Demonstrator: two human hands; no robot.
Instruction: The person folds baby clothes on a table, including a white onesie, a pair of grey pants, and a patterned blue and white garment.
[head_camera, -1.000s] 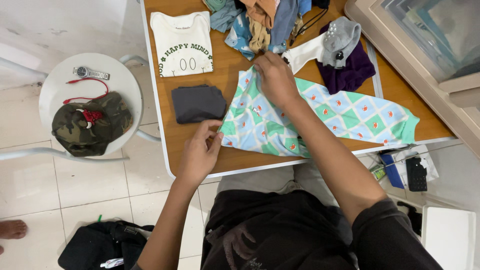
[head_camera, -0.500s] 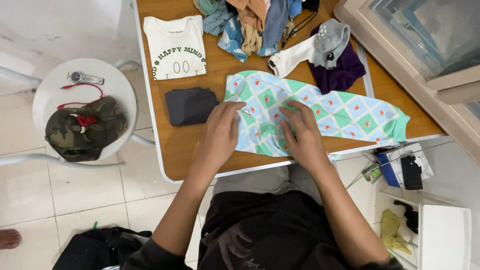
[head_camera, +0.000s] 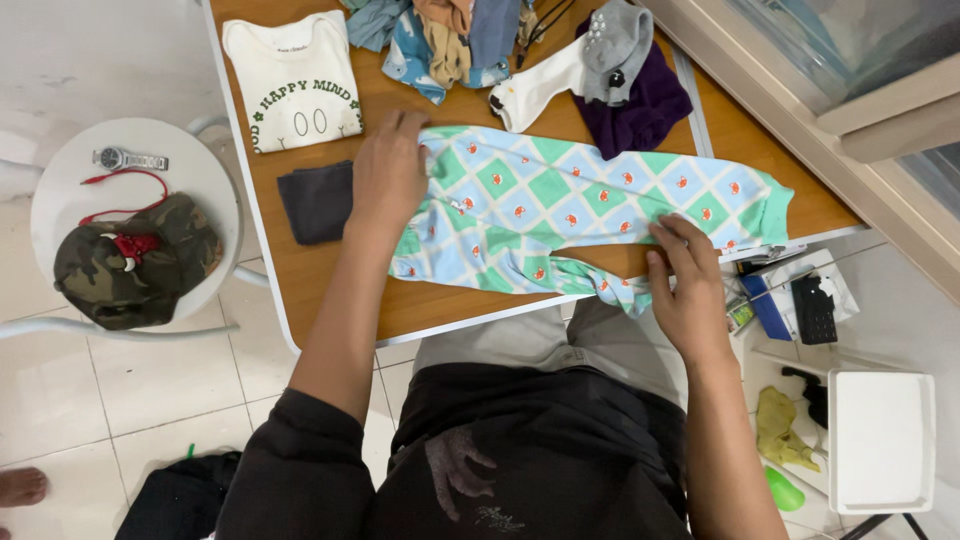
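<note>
Patterned baby pants (head_camera: 590, 205) in green, blue and white diamonds lie stretched along the tabletop's (head_camera: 440, 300) near edge, unlike a moment ago, when both my hands worked at their middle. Now my left hand (head_camera: 390, 175) presses flat, fingers spread, on the waist end, while my right hand (head_camera: 685, 285) pinches the leg near the front edge, so the cloth looks smoothed lengthwise. Beyond, a folded cream shirt (head_camera: 295, 80), dark folded cloth (head_camera: 318, 203) and heaped clothes (head_camera: 450, 35); left, a white stool (head_camera: 200, 180) on pale tiles.
</note>
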